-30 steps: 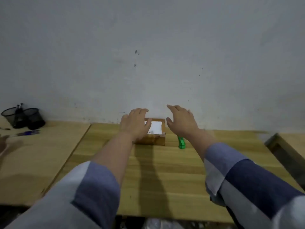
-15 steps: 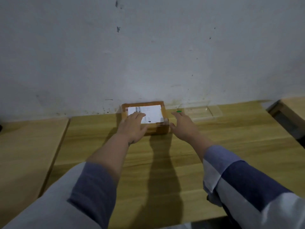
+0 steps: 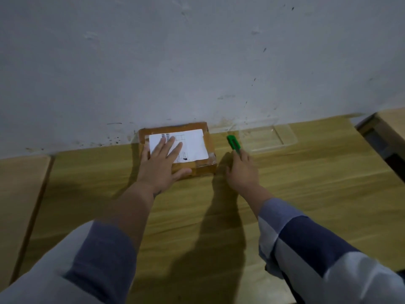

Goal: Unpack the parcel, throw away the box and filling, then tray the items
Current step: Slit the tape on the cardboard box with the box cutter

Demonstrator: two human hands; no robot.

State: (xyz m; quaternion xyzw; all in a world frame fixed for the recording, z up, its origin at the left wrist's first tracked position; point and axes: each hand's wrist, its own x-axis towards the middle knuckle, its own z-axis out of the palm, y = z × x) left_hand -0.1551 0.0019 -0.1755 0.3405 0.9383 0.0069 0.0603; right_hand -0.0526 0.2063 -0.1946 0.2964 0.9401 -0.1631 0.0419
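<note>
The parcel is lying flat on the wooden surface, its far edge against the wall, still taped shut with a white shipping label on top. Taking the parcel as the landmark: the left hand is resting directly on its near-left part, fingers straight and spread across the label, the thumb lying along the parcel's near edge, pressing down rather than gripping. The right hand is sitting just beside the parcel's right side, apart from the cardboard, with its fingers curled round the near end of a green box cutter. The cutter's long axis is running away from the person, tipped slightly leftward, so its far end is pointing toward the wall, roughly parallel to the parcel's right edge and near it. Whether a blade is out I cannot tell.

Beyond the cutter, to the right of the parcel and also against the wall, a clear plastic tray is waiting.

The coming move, as I judge it, turns on that short sideways gap: the tape seam lies to the left of the right hand, so the cutter needs swinging leftward over the parcel's top while the left hand is pinning the box. The spread fingers are covering part of the label, so any cut line would have to keep clear of them.
</note>
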